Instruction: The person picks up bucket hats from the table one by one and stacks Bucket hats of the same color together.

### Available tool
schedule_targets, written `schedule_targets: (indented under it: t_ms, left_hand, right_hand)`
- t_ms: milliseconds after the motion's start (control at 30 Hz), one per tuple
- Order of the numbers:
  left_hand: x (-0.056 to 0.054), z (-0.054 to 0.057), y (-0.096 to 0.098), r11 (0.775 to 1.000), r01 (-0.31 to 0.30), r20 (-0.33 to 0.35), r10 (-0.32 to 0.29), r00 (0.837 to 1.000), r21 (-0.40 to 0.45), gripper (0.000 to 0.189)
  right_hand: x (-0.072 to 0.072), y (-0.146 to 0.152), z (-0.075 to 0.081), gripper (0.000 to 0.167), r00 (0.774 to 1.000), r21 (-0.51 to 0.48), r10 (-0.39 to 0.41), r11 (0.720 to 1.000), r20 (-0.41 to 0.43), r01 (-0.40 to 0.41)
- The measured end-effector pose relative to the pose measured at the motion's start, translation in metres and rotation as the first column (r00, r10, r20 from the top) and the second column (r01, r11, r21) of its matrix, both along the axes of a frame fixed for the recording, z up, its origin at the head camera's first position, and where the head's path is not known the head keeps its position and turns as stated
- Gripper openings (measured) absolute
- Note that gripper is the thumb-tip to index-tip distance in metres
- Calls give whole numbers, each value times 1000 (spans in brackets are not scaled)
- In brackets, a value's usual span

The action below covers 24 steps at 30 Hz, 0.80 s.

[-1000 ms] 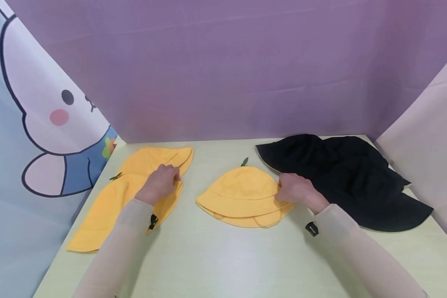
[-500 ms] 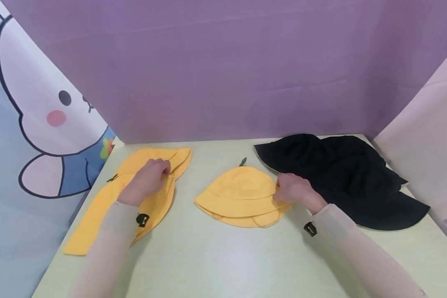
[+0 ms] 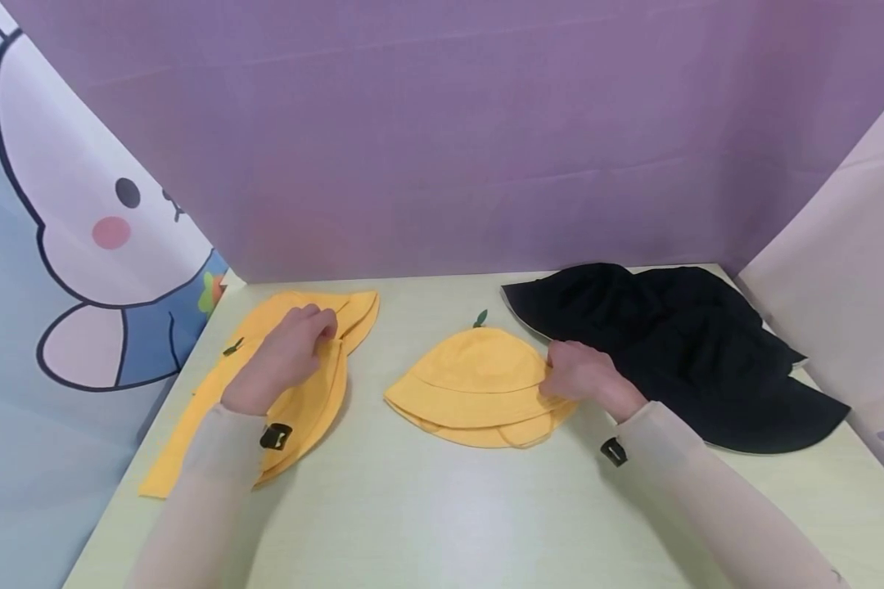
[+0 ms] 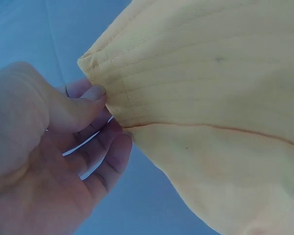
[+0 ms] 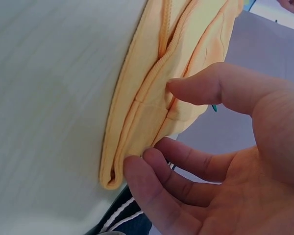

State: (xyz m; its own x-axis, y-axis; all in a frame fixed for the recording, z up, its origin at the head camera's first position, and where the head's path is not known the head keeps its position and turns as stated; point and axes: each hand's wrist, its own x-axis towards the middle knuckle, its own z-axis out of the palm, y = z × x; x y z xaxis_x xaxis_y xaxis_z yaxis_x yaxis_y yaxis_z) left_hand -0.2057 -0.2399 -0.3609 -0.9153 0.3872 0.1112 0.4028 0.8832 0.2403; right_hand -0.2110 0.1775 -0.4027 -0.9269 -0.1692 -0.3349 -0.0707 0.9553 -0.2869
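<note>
On the left of the table, my left hand [image 3: 283, 356] pinches the brim of a yellow bucket hat [image 3: 305, 417], tilting it up. The left wrist view shows thumb and fingers on the stitched brim edge [image 4: 108, 93]. Another yellow hat [image 3: 364, 315] lies behind, partly covered. A small green leaf [image 3: 232, 347] shows left of the hand. In the middle lies a folded yellow bucket hat [image 3: 479, 368] with a green leaf on its crown. My right hand [image 3: 585, 376] grips the right end of its brim; the right wrist view shows the thumb [image 5: 201, 88] on one side and fingers on the other.
Black hats [image 3: 678, 352] lie overlapping at the back right, close behind my right hand. White cords [image 5: 120, 213] show on black cloth in the right wrist view. A purple cloth wall [image 3: 486, 147] borders the pale table [image 3: 442, 515] at the back.
My left hand has moved left with the hat's brim, lifting and folding it over toward the left. The right hand and the middle hat stay in place.
</note>
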Motion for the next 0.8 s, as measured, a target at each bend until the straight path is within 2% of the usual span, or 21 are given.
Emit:
schedule_targets:
  t_ms: [167,367,533,633,800]
  left_hand:
    - [2,-2,12,998,64,-49,-63,997,18,25]
    - [4,-15,34,988,149,-96,-147,985,24,27]
    - [4,-24,53,979,202,-97,-201,975,-5,24]
    - [4,-26,65,972,232,-89,-235,968,-43,24]
    - [6,-29,84,957,268,-36,-274,961,-108,30]
  right_hand:
    - [0,-1,1,19,1000,4,-2,1000,9,2]
    - [0,-2,0,19,1000,16,-1,1000,9,1]
    - [0,-3,-1,19,1000,31,12,999,4,-12]
    - [1,-3,-1,20,1000,31,10,999,3,-10]
    - [1,-3,1,20,1000,27,11,1000,-3,-11]
